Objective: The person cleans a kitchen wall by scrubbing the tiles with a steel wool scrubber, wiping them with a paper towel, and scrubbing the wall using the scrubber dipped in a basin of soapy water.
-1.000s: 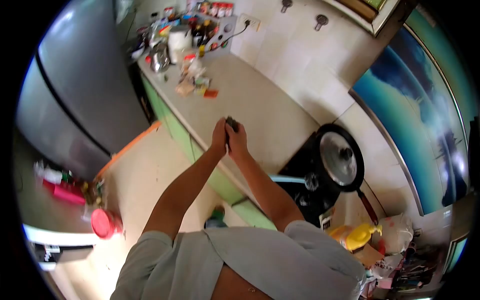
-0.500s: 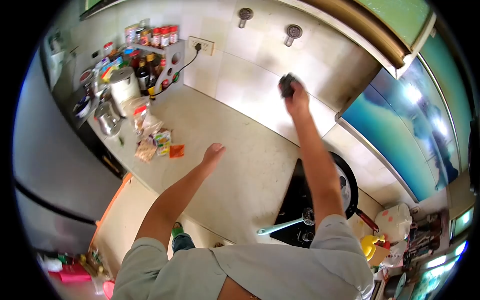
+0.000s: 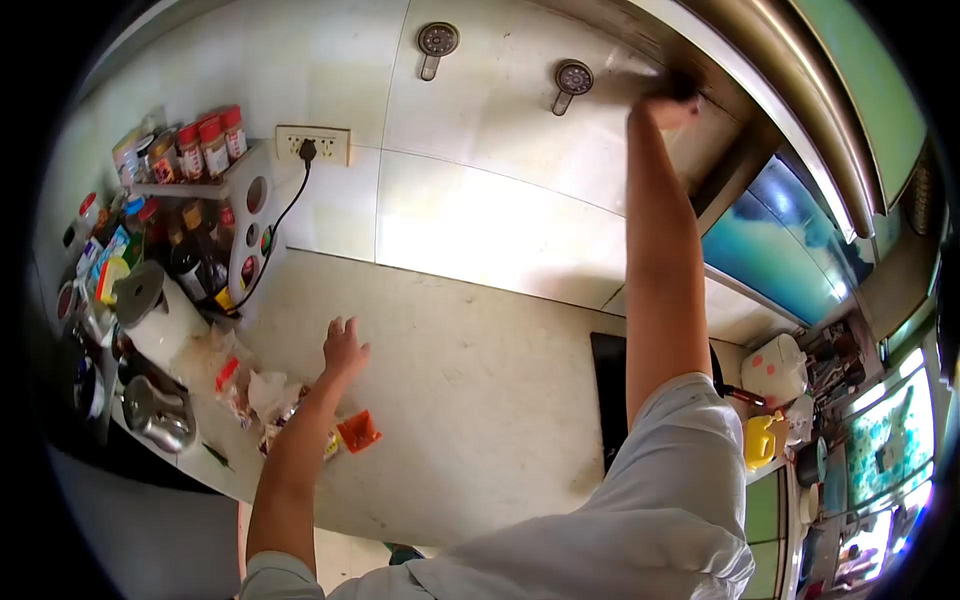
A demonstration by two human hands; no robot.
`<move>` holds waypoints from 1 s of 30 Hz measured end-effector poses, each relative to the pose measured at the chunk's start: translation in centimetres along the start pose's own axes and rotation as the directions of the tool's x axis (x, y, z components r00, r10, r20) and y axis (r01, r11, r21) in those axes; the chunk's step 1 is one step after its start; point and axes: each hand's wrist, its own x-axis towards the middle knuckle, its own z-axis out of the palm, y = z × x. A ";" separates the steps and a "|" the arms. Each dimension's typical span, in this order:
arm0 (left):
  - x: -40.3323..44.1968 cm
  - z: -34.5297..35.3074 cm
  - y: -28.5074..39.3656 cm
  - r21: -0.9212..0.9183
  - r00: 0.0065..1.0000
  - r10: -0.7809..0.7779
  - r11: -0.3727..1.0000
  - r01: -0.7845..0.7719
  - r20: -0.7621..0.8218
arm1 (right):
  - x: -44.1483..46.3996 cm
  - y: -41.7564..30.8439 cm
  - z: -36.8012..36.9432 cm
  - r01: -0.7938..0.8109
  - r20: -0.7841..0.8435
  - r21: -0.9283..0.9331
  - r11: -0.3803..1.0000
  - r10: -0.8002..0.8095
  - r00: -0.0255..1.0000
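High on the tiled wall (image 3: 480, 205), just under the cabinet, my right hand (image 3: 665, 110) is closed on a dark scouring pad (image 3: 686, 82). The pad is blurred and partly hidden, and it appears to be against the wall. My left hand (image 3: 345, 350) hangs over the counter (image 3: 450, 380) with its fingers apart and holds nothing. Below it, an orange packet (image 3: 359, 431) lies near some plastic bags (image 3: 270, 395), partly covered by my left forearm. Two round grey hooks (image 3: 438, 40) are fixed on the wall left of my right hand.
A spice rack (image 3: 255, 195) with jars and bottles stands in the left corner beside a white kettle (image 3: 160, 315) and a metal pitcher (image 3: 160, 415). A black cord runs from the wall socket (image 3: 313, 146). My right arm partly hides the black stove (image 3: 608, 385).
My right hand has risen along the wall with the dark scouring pad, toward the cabinet's underside. My left hand has shifted left and its fingers have spread. The view has tilted up.
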 end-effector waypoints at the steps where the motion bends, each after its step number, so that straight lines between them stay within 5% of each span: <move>1: 0.0 -0.8 0.1 0.040 0.982 -0.109 0.994 0.104 0.156 | -0.9 1.3 0.6 0.015 0.055 -0.089 0.996 -0.010 0.998; 2: 0.0 -1.3 0.3 0.092 0.927 -0.218 0.976 0.199 0.304 | -3.2 2.0 1.0 0.213 0.164 -0.365 0.906 -0.163 0.973; 5: -1.0 -1.4 0.7 0.243 0.892 -0.195 0.965 0.100 0.408 | -5.3 1.8 0.6 0.372 0.350 -0.585 0.721 -0.190 0.917; 6: -1.0 -1.4 0.9 0.240 0.888 -0.182 0.967 0.084 0.422 | -4.6 1.5 -0.6 0.546 0.524 -0.643 0.538 -0.211 0.825; 7: -1.1 -1.0 1.2 0.270 0.903 -0.184 0.960 0.079 0.389 | -3.9 0.6 -1.7 0.699 0.684 -0.635 0.329 -0.181 0.707; 9: -0.9 -1.4 1.9 0.302 0.917 -0.175 0.951 0.063 0.359 | -1.8 -1.6 -3.4 0.828 0.824 -0.515 0.222 -0.137 0.549; 11: -1.1 -0.8 2.1 0.370 0.948 -0.176 0.927 0.068 0.267 | -0.1 -1.7 -4.0 0.784 0.785 -0.576 0.231 -0.112 0.609; 12: -1.4 -0.9 2.4 0.370 0.947 -0.174 0.927 0.064 0.271 | 0.0 -1.1 -3.2 0.638 0.699 -0.555 0.533 -0.117 0.705; 14: -1.6 -0.7 2.6 0.416 0.967 -0.151 0.908 0.052 0.208 | -1.3 0.1 -2.2 0.890 0.831 -0.318 0.325 -0.357 0.427; 18: -1.5 0.7 2.0 0.387 0.994 -0.072 0.921 0.036 0.078 | -1.9 0.3 0.0 0.944 0.879 -0.223 0.244 -0.368 0.303; 21: -1.7 1.0 2.0 0.374 0.997 -0.054 0.927 0.031 0.051 | 5.0 -0.2 -5.5 0.927 0.914 -0.228 0.296 -0.263 0.309; 23: -1.7 1.0 2.2 0.375 0.997 -0.066 0.926 0.046 0.040 | 5.1 -1.6 -7.5 0.747 0.661 -0.554 0.369 -0.351 0.663; 24: -1.6 1.2 1.9 0.380 0.997 -0.063 0.924 0.044 0.038 | 4.5 -1.7 -6.8 0.707 0.624 -0.650 0.278 -0.335 0.706; 25: -1.6 2.3 1.3 0.392 0.999 -0.044 0.919 0.033 0.019 | 4.0 -1.4 -6.1 0.795 0.779 -0.451 0.406 -0.256 0.573; 26: -1.5 2.4 1.1 0.406 1.000 -0.022 0.914 0.021 -0.002 | 2.7 0.2 -4.4 0.913 0.836 -0.340 0.227 -0.371 0.404; 27: -1.3 2.2 1.1 0.409 1.000 -0.017 0.912 0.016 -0.003 | 1.0 2.2 -2.5 0.912 0.870 -0.192 0.362 -0.367 0.329; 28: -1.6 2.8 1.0 0.388 1.000 -0.016 0.921 0.024 -0.024 | -2.4 1.1 -1.1 0.966 0.877 -0.154 0.207 -0.422 0.231; 29: -1.5 2.7 1.2 0.368 0.999 -0.012 0.929 0.029 -0.049 | -2.9 0.3 -0.5 0.860 0.916 -0.362 0.359 -0.035 0.401; 30: -1.4 2.2 1.5 0.372 0.999 -0.002 0.928 0.019 -0.045 | -2.1 -0.3 -0.9 0.888 0.932 -0.247 0.389 -0.156 0.328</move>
